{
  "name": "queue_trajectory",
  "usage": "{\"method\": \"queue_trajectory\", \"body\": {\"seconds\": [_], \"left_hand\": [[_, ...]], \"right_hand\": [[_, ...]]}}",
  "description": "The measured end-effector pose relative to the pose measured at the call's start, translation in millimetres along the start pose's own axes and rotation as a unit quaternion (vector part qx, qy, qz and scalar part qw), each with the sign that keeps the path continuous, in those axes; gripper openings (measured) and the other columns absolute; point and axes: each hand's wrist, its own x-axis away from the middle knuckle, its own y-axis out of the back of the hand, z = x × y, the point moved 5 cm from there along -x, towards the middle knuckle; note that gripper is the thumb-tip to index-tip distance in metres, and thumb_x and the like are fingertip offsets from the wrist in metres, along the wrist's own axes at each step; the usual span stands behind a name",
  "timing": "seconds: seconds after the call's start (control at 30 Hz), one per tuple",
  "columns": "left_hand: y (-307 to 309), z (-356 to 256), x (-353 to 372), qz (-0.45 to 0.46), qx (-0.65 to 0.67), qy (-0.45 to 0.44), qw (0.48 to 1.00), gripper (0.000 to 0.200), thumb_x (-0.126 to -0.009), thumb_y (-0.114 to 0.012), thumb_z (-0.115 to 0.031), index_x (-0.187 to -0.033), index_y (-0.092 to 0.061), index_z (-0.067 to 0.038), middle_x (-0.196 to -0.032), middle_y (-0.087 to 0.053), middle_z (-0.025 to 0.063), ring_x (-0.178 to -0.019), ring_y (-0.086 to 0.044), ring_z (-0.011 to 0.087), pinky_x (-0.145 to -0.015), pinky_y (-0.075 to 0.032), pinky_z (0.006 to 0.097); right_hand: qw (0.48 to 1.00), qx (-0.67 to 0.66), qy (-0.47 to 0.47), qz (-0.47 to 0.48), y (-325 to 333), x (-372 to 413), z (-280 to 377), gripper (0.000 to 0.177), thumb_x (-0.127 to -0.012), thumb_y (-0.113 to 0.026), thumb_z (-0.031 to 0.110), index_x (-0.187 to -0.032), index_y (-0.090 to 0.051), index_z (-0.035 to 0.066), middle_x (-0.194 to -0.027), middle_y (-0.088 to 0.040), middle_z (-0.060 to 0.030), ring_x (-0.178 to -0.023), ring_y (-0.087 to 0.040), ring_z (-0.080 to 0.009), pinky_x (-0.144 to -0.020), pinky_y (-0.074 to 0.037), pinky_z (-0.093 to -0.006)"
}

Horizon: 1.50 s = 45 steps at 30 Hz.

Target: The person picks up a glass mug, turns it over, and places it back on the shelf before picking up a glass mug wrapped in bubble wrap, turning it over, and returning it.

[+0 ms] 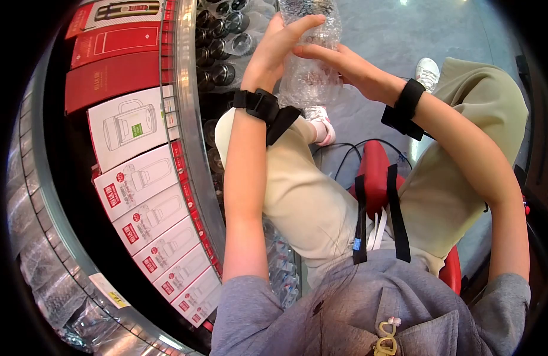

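Note:
A long package in clear bubble wrap (312,80) is held up at the top of the view, above the floor. My left hand (280,47) grips its left side, the thumb lying across the front. From the right, my right hand (351,68) holds the same package, with its thumb also over the wrap, just below the left thumb. Most fingers of both hands are hidden behind the package or at its edges. What the wrap contains is blurred; dark patches show through it. Black straps (259,107) are fastened around both wrists.
Left of me, a wire-edged shelf (188,136) holds red boxes (113,80) and white boxes with cup drawings (137,184). Below it stand several dark-lidded containers (223,74) in plastic. A red stool (375,169) and black cable (345,155) are between my legs.

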Motion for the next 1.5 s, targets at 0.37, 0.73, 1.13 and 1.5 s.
{"method": "queue_trajectory", "body": {"seconds": [0.37, 0.73, 1.13, 1.5], "left_hand": [[-0.7, 3.5, -1.5, -0.011, -0.017, 0.003, 1.000, 0.043, -0.076, -0.065, -0.019, -0.111, -0.050, 0.002, -0.097, -0.056, 0.0062, -0.087, -0.054, 0.0148, -0.074, -0.044, 0.0273], [-1.1, 14.3, -9.0, 0.004, -0.078, -0.023, 0.997, 0.052, -0.070, -0.069, -0.027, -0.110, -0.050, 0.000, -0.100, -0.057, 0.0075, -0.092, -0.053, 0.0157, -0.082, -0.041, 0.0297], [0.7, -6.6, -0.1, -0.011, 0.054, -0.027, 0.998, 0.034, -0.077, -0.065, -0.015, -0.106, -0.054, -0.001, -0.090, -0.059, 0.0049, -0.079, -0.058, 0.0149, -0.068, -0.048, 0.0268], [15.2, -3.6, 0.6, -0.008, 0.234, -0.028, 0.972, 0.024, -0.081, -0.062, -0.019, -0.100, -0.058, -0.005, -0.087, -0.061, 0.0049, -0.076, -0.061, 0.0170, -0.068, -0.051, 0.0300]], "right_hand": [[1.000, -0.017, 0.021, 0.011, -2.1, 3.9, 0.9, 0.043, -0.084, -0.047, 0.043, -0.120, -0.052, 0.019, -0.101, -0.055, 0.0044, -0.089, -0.050, -0.0033, -0.075, -0.038, -0.0208], [0.999, -0.039, -0.009, 0.014, -1.0, 9.3, -2.5, 0.050, -0.084, -0.045, 0.046, -0.125, -0.047, 0.016, -0.125, -0.047, -0.0006, -0.106, -0.047, -0.0091, -0.083, -0.038, -0.0221], [1.000, 0.009, -0.009, 0.014, -1.7, -1.2, 11.7, 0.048, -0.080, -0.056, 0.043, -0.113, -0.053, 0.008, -0.102, -0.057, -0.0015, -0.091, -0.054, -0.0087, -0.079, -0.042, -0.0248], [0.995, 0.086, -0.018, 0.035, -5.6, -0.3, 17.0, 0.054, -0.072, -0.065, 0.042, -0.108, -0.055, 0.003, -0.095, -0.060, -0.0044, -0.086, -0.056, -0.0120, -0.078, -0.042, -0.0257]]}}
